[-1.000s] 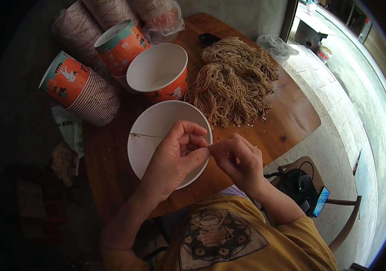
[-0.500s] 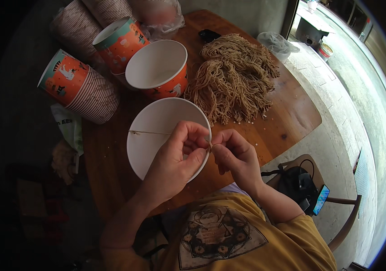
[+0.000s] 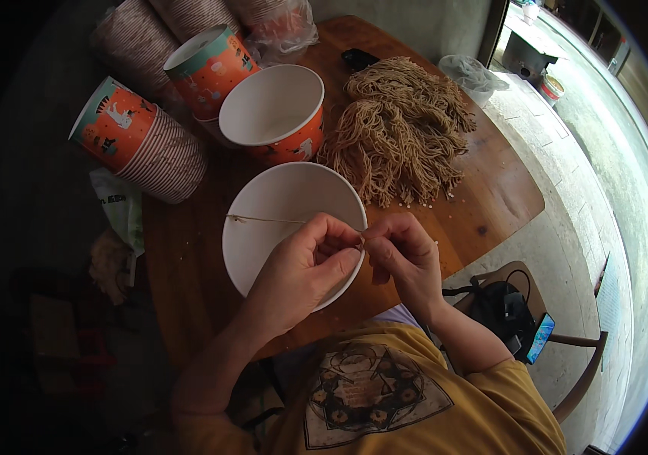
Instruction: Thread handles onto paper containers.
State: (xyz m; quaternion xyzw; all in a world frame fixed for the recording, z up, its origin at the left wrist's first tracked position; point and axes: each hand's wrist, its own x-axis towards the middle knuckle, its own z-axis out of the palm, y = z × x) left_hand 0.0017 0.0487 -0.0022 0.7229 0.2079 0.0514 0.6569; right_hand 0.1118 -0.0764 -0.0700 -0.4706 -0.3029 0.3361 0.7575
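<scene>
Tub (image 3: pixel 259 254): white-lined, open end up, on bench (image 3: pixel 494 208), in front of the heap (image 3: pixel 407 129) of tan strands. Likely light, stiff-walled, prone to dent; best held by the rim.
String (image 3: pixel 271 220): tan, thin, across the tub from its left rim to the fingers; likely soft, limp, best pinched near its end.
Left hand (image 3: pixel 301 262), right hand (image 3: pixel 407 254): fingertips meeting at the tub's right rim, both apparently pinching string.
</scene>
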